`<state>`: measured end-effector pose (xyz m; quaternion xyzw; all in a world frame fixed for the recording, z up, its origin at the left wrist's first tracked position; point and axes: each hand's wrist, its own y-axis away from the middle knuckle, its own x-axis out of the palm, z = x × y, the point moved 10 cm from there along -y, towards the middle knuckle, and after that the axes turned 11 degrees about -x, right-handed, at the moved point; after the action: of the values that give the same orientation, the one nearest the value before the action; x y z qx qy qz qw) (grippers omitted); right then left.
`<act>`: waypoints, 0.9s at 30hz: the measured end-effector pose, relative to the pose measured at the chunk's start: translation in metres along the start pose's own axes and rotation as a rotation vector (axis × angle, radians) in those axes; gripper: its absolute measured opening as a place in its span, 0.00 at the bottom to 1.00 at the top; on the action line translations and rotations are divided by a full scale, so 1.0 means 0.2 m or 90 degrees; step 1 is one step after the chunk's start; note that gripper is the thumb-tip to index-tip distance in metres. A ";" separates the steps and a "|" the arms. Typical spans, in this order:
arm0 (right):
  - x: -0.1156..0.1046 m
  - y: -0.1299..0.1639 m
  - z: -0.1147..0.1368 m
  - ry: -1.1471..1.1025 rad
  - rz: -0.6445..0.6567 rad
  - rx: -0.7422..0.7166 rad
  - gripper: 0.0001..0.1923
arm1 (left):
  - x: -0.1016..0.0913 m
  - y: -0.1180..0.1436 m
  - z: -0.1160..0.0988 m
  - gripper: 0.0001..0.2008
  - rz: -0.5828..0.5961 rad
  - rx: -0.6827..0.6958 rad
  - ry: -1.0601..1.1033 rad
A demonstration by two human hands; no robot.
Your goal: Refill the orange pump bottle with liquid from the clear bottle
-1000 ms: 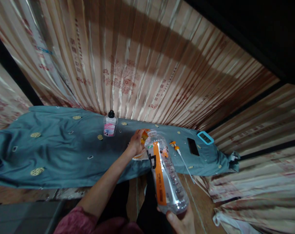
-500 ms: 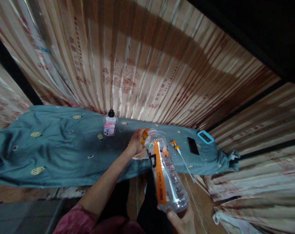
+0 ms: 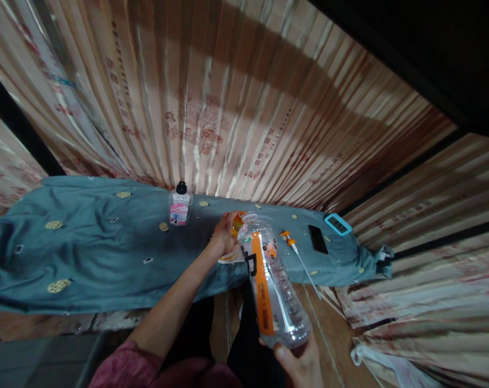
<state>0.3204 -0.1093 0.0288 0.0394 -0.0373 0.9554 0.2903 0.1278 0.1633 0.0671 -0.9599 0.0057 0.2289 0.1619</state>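
Little has moved since a second ago: the big clear bottle has drifted a touch left and lower along with the view, and it is tipped much the same as before, mouth towards the cloth and base towards the person. That reads to me as a pour being held steady rather than started or ended, though I cannot see any liquid leaving the neck.

The right hand cups the bottle's base from below at the near edge of the picture, fingers wrapped round it, thumb showing on the near side. The left hand is stretched out over the blue-green cloth, closed around a small orange-topped container just beside the bottle's mouth; how tightly it grips I cannot tell, as the bottle hides part of it. The forearm runs straight from a reddish sleeve.

On the cloth, well to the left, stands a small bottle with a black cap. To the right lie an orange pump nozzle with its tube, a dark phone and a blue-framed timer.
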 end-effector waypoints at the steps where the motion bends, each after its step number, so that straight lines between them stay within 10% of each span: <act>1: 0.00 0.00 0.00 -0.002 0.002 0.000 0.41 | 0.00 0.00 0.00 0.26 0.000 0.000 0.000; 27: 0.10 0.03 0.06 -0.084 0.056 0.027 0.44 | 0.03 -0.01 0.05 0.27 -0.024 0.037 0.022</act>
<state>0.3010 -0.1039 0.0432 0.1069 -0.0377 0.9632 0.2438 0.1284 0.1691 0.0570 -0.9585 -0.0031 0.2088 0.1942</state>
